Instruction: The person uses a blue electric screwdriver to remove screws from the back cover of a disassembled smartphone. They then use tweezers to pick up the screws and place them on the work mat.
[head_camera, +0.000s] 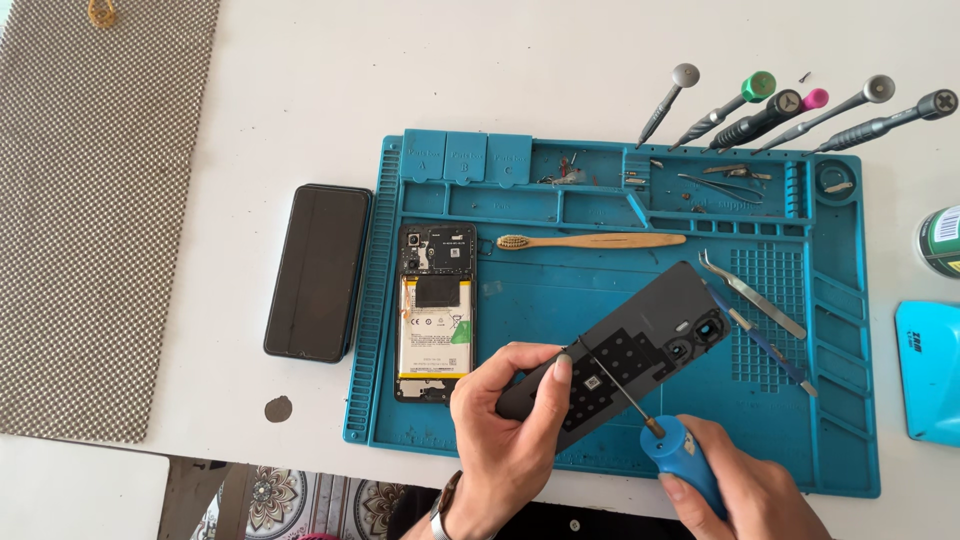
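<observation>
The left hand (505, 425) pinches the lower end of a dark phone back cover (620, 350), thumb laid across its inner face, and holds it just above the blue work mat (600, 300). The cover's long axis runs diagonally, from the left hand up and to the right, with the camera cut-outs at the far end. The right hand (745, 490) is closed around a blue-handled screwdriver (680, 455); its thin shaft slants up and to the left, tip touching the cover's inner side close to the left thumb. So the cover lies up-left of the right hand, and the left hand is the nearer one.

On the mat I count one opened phone (435, 310) with its battery showing, one wooden toothbrush (590, 241) and one pair of tweezers (750, 293). One dark phone (318, 271) lies face up on the table (300, 100) left of the mat, and five screwdrivers (775, 112) stand along the mat's far edge.
</observation>
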